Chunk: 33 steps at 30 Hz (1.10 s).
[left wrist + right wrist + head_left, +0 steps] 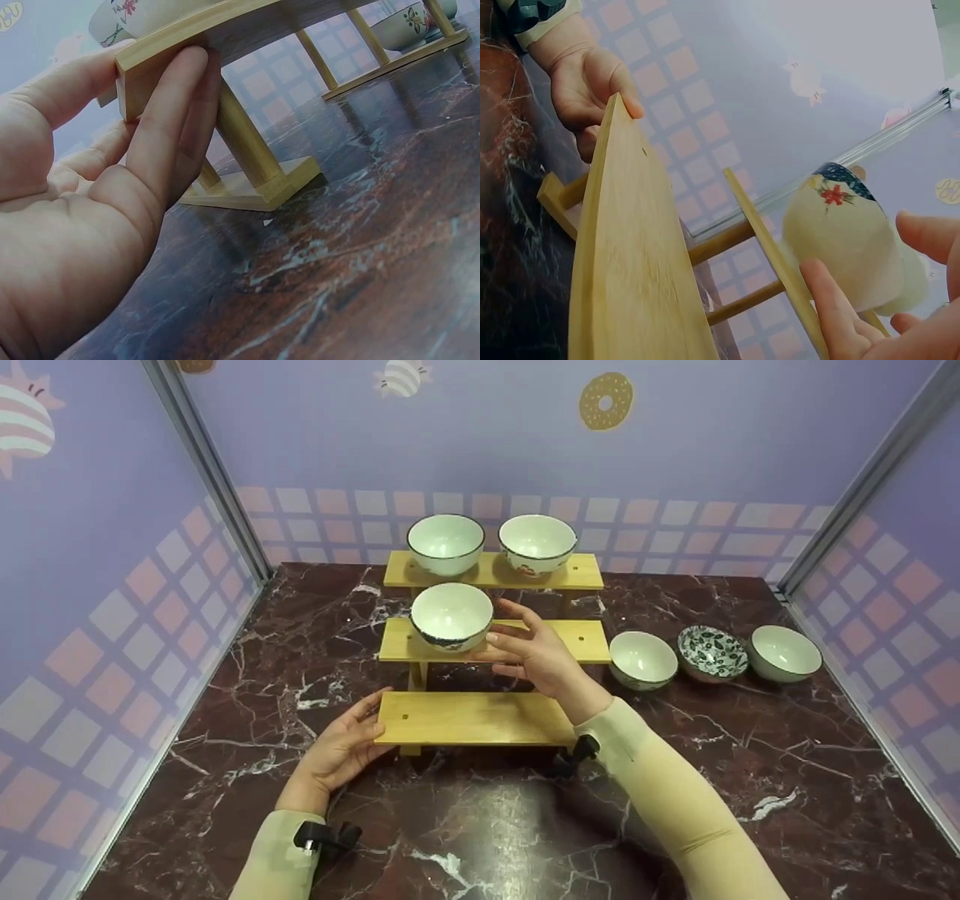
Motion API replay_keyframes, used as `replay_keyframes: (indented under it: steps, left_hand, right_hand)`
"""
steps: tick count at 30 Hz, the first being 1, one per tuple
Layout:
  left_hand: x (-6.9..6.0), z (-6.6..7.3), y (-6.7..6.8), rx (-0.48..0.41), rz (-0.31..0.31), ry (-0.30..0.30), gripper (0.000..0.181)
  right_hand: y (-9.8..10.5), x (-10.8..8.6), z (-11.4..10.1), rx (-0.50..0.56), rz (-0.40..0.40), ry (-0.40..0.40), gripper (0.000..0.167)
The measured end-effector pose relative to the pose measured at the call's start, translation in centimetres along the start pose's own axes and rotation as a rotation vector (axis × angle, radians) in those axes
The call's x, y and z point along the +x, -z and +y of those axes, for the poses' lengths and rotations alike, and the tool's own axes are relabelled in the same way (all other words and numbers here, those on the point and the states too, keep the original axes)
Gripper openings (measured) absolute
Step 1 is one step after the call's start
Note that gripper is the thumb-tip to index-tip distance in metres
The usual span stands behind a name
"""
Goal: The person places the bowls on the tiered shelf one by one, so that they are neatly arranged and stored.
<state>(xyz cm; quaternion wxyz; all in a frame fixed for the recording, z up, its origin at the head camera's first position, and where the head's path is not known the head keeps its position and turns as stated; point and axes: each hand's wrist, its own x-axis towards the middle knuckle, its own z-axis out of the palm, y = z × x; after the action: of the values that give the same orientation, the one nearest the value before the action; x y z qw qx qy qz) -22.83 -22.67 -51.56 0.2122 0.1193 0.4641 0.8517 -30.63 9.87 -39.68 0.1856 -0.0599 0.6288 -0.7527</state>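
Observation:
A three-tier wooden stand (pixel 480 716) rises in steps on the marble tabletop. My left hand (pixel 341 750) grips the left end of its lowest shelf board, fingers beneath the board in the left wrist view. On the left part of the middle shelf (pixel 555 639) sits a white bowl (pixel 452 615) with a dark blue patterned rim band and a red flower (pixel 836 196). Beside that bowl's right side is my right hand (pixel 536 652), its fingers spread and loosely extended, not closed round it. Whether a fingertip touches the bowl, I cannot tell.
The top shelf holds a pale dark-rimmed bowl (pixel 445 545) and a white flowered bowl (pixel 537 544). Right of the stand, a white bowl (pixel 643 658), a leaf-patterned bowl (pixel 712 652) and a pale green bowl (pixel 785 652) line the table. Purple walls (pixel 487 435) enclose the table.

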Motion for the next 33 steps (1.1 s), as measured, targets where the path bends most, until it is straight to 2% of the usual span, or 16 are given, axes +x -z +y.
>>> replay_keyframes:
  steps: [15,21,25,33]
  left_hand:
    - [0.0,0.0,0.1,0.012,0.007,0.0,0.071]
    - [0.0,-0.1,0.1,-0.008,-0.007,-0.006,0.07]
    - [0.0,-0.1,0.1,-0.001,-0.011,-0.009,0.069]
    - [0.0,-0.1,0.2,-0.004,-0.013,-0.006,0.069]
  right_hand:
    - [4.8,-3.4,-1.2,-0.051,0.031,0.064,0.063]
    - [7.8,-4.9,-1.6,-0.07,0.048,0.081,0.065]
    - [10.0,-6.0,-1.8,-0.11,0.083,0.09,0.067]
    - [13.8,-8.4,-2.2,-0.107,0.144,0.119,0.068]
